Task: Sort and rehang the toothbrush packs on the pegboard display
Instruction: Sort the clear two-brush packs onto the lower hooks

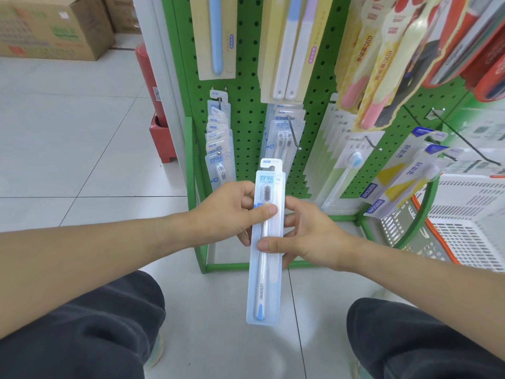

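Observation:
I hold a long pale-blue toothbrush pack [266, 283] upright in front of the green pegboard [247, 110]. My left hand [232, 212] pinches its upper part, thumb across the front. My right hand [306, 233] grips it a little lower from the right, thumb on the front. Its hang tab sits just below a peg carrying similar twin-brush packs [284, 132]. A peg to the left holds several matching blue packs [218, 143]. More packs [352, 157] hang on the right.
Taller toothbrush cards [217, 36] hang on the upper rows. A bare long hook [464, 138] sticks out at the right above a white basket with orange rim [464, 236]. A red extinguisher [149, 77] and cardboard boxes [54, 26] stand at the left. My knees frame the floor below.

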`<state>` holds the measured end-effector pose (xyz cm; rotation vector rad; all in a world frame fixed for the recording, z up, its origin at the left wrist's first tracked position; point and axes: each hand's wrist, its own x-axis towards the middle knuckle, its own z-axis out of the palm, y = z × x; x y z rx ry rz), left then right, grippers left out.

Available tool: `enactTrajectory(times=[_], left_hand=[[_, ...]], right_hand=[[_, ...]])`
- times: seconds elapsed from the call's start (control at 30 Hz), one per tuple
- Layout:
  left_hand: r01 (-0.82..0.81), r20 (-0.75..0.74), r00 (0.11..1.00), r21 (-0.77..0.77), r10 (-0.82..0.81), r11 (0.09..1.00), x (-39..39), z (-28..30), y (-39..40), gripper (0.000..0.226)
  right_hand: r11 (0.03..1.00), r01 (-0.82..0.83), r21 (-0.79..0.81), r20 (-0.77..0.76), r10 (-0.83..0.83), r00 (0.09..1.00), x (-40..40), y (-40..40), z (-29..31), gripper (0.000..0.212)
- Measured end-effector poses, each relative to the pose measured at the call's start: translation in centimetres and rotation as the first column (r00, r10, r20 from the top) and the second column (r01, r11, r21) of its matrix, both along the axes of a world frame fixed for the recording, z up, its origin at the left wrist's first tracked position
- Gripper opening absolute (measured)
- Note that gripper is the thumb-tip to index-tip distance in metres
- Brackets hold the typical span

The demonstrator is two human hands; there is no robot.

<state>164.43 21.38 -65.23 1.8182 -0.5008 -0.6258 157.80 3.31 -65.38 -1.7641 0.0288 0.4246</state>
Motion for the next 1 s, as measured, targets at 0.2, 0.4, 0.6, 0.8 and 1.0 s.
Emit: enactTrajectory(times=[0.2, 0.4, 0.6, 0.8, 1.0], left_hand=[[-0.113, 0.094, 0.989, -0.001, 0.113, 0.994, -0.1, 0.1, -0.2, 0.025], [-0.063, 0.235, 0.969, -0.063, 0.076, 0.996, -0.2, 1.6, 0.1, 0.019], [-0.086, 0.22, 0.97, -0.095, 0.105, 0.992, -0.4, 1.6, 0.0, 0.023], [-0.134, 0.174, 0.974, -0.096, 0.149, 0.986, -0.2, 1.0, -0.1, 0.025], [-0.174, 0.117, 0.976, -0.071, 0.182, 0.982, -0.4, 0.4, -0.2, 0.025]], right_hand=[[0.997, 0.042, 0.063, -0.035, -0.04, 0.999, 0.0, 0.0, 0.3, 0.046], [0.99, 0.001, 0.144, -0.151, 0.021, 0.988, -0.3, 0.3, -0.1, 0.038], [0.987, -0.143, -0.069, -0.093, 0.137, 0.986, -0.7, 0.2, -1.0, 0.048], [0.942, -0.196, -0.273, 0.007, 0.206, 0.979, -1.0, 0.1, -1.1, 0.047], [0.916, -0.283, -0.283, -0.045, 0.282, 0.958, -1.1, -0.2, -0.3, 0.048]])
